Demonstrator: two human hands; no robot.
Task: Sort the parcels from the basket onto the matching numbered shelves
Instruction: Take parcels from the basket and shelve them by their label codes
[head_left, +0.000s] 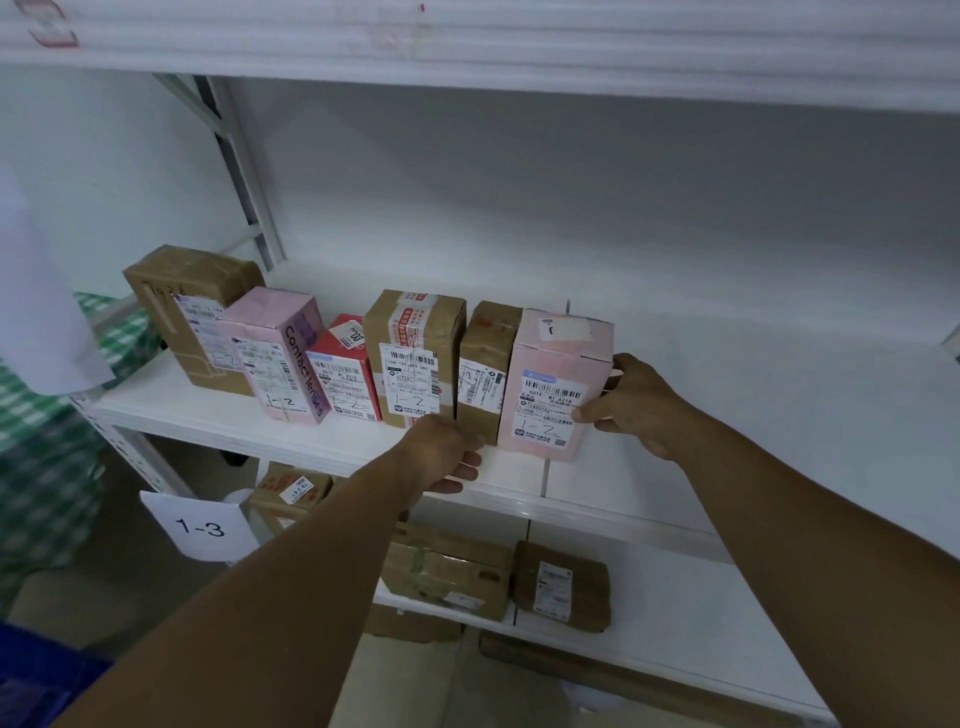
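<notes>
Pink parcel (553, 384), marked 1-2, stands at the right end of the row on the shelf (675, 467), just beside the narrow brown parcel (485, 369). Slide it flush, label outward, then release. Your right hand (639, 405) grips its right side, thumb on the front. Your left hand (447, 457) rests loosely curled at the shelf edge, holding nothing.

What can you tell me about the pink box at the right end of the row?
The pink box looks like pale pink cardboard and stands upright at the right end of the row on the shelf. A white shipping label with barcodes covers its front, with 1-2 handwritten near the bottom, and a smaller white sticker sits on top. A narrow brown box stands right beside its left side. The right hand grips its right side, thumb on the label.
</notes>
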